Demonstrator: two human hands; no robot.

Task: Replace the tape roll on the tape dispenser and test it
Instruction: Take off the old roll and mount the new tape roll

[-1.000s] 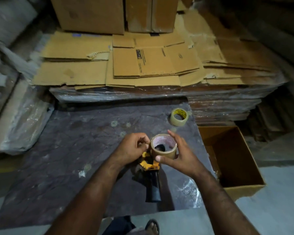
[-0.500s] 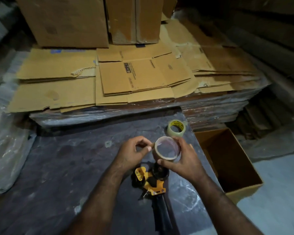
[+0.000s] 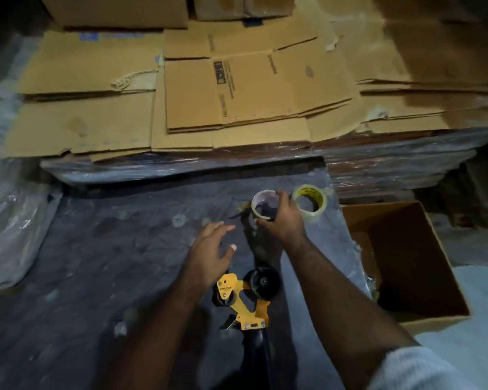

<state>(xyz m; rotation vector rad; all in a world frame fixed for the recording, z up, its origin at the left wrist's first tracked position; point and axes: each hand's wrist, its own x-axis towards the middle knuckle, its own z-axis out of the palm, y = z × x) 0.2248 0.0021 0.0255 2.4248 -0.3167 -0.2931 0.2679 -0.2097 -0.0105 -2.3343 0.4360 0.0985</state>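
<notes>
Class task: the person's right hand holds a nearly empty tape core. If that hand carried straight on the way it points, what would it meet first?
Most likely the new tape roll standing just beyond the right hand and its spent core; one view leaves depth uncertain.

Flattened brown cardboard boxes (image 3: pixel 237 94) lie stacked behind the dark plastic-covered table (image 3: pixel 96 249). An open brown cardboard box (image 3: pixel 434 277) stands at its right, seemingly empty.

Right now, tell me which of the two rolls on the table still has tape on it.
The roll with the yellow core, lying free nearest the open box. The one in the right hand is a bare cardboard ring.
</notes>
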